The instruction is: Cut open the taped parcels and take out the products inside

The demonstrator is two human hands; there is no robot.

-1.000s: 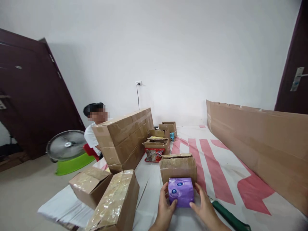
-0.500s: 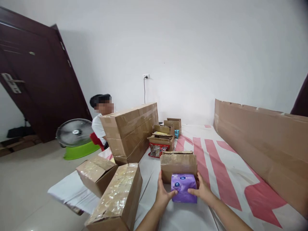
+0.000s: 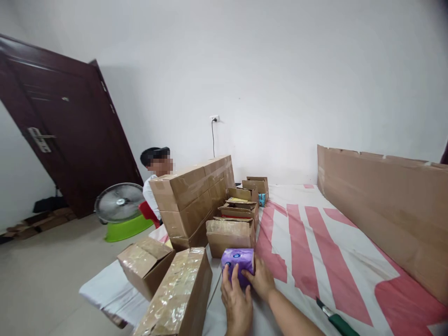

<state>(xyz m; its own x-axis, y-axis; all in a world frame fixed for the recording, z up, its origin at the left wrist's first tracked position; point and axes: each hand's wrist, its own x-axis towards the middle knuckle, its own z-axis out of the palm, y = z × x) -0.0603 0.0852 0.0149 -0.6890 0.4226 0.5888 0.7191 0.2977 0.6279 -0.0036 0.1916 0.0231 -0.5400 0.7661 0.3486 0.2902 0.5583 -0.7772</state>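
Observation:
A purple, glossy plastic-wrapped pack, which looks like a tissue pack, stands on the cloth-covered table. My left hand rests its extended fingers on the pack's near face, thumb apart. On the right side, my right hand grips the same pack, its thumb on the near face and its fingers partly hidden. Just behind the pack is a small cardboard box with its top flap raised. Farther back, several open cardboard boxes form a row with it.
Taped cartons lie at the left. Stacked cartons form a wall, with a seated person beyond. A green-handled knife lies at right on the table, before a tall cardboard panel. A fan stands on the floor.
The small box has moved left and back into the row, covering the red packet. My hands have left the box and shifted left with the purple pack. The knife has come into view.

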